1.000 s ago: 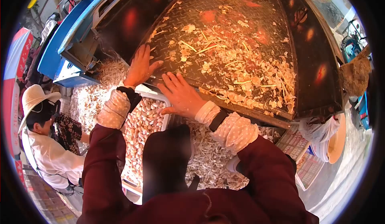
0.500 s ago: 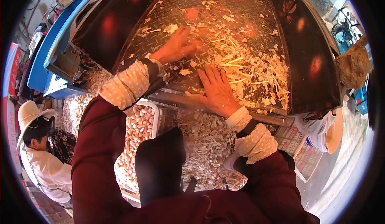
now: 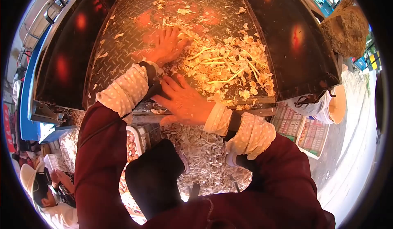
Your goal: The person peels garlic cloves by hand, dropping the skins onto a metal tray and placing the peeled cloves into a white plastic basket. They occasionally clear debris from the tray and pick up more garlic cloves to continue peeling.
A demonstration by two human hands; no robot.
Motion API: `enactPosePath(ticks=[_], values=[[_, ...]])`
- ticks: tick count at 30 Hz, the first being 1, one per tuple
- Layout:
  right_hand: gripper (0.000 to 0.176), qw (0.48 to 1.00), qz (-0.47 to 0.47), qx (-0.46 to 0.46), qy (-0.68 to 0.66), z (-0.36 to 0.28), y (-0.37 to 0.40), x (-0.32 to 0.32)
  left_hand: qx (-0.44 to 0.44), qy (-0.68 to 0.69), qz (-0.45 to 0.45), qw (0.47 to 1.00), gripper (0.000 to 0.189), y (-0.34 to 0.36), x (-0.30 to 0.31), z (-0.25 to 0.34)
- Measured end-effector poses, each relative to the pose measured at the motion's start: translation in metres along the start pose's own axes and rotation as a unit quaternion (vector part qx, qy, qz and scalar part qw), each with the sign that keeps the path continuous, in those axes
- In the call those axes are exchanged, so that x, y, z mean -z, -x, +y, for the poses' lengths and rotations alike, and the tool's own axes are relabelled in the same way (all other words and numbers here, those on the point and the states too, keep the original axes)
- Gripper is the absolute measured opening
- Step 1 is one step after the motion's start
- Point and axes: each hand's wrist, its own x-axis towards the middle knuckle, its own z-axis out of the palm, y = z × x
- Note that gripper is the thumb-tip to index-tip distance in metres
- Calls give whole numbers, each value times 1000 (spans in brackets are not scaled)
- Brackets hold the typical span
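Note:
My left hand (image 3: pixel 167 46) lies palm down on a dark diamond-plate metal bed (image 3: pixel 123 44), its fingers spread at the left edge of a heap of dry garlic skins (image 3: pixel 245 61). Pale dry stalks (image 3: pixel 227 76) lie across that heap. Closer to me, my right hand (image 3: pixel 186 103) is flat near the bed's front edge, fingers apart, just below the skins. Neither hand holds anything. Loose flakes (image 3: pixel 185 11) are scattered over the plate beyond my hands.
Dark side walls (image 3: pixel 292 36) flank the bed. Below are piled skins (image 3: pixel 213 155) and a white-rimmed crate (image 3: pixel 141 141) of garlic cloves. A person in a pale hat (image 3: pixel 29 177) sits at lower left. Plastic crates (image 3: pixel 313 134) stand at right, below a rock (image 3: pixel 346 30).
The view has shifted. My right hand has moved left, nearer my left hand. The skins and stalks are gathered in a denser heap, with more bare plate on the left.

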Motion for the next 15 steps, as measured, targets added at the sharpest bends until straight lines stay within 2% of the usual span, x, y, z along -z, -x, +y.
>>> enactPosePath(ticks=[1, 2, 3, 5, 6, 7, 8, 9, 10, 11, 12, 13, 14, 15], values=[[75, 999, -27, -4, 39, 9, 13, 11, -35, 45, -4, 998, 78, -6, -17, 24], [71, 997, -39, -3, 71, 16, 26, 21, -108, 82, -11, 991, 77, -14, -29, 42], [71, 996, -38, -6, 76, 22, 40, 27, -114, 84, -10, 990, 77, -18, -37, 61], [67, 997, 8, -17, 76, 31, 73, 36, -217, 83, -106, 967, 77, -16, -43, 101], [67, 996, 9, -29, 80, 32, 89, 40, -228, 86, -110, 963, 77, -10, -39, 115], [64, 991, 43, -110, 60, 32, 105, 45, -223, 273, -216, 910, 74, 5, -12, 133], [62, 978, 78, -188, 40, 32, 117, 53, -205, 443, -313, 815, 71, 19, 11, 146], [62, 977, 84, -191, 46, 32, 126, 71, -185, 401, -255, 860, 67, 32, 26, 154], [61, 978, 0, -205, -33, 29, 132, 92, -159, 357, -194, 900, 63, 44, 36, 153], [62, 966, -85, -214, -115, 25, 135, 105, -100, 386, -168, 901, 60, 49, 37, 137], [50, 985, 52, -144, -83, 18, 138, 106, -41, 414, -140, 899, 58, 52, 35, 110], [50, 985, 57, -142, -82, 18, 135, 115, -40, 301, -38, 952, 57, 56, 30, 77], [42, 969, 7, -205, -140, 22, 131, 126, -12, 218, 33, 975, 60, 71, 35, 64], [34, 942, -43, -267, -198, 27, 127, 134, 4, 119, 50, 992, 63, 84, 31, 36]])
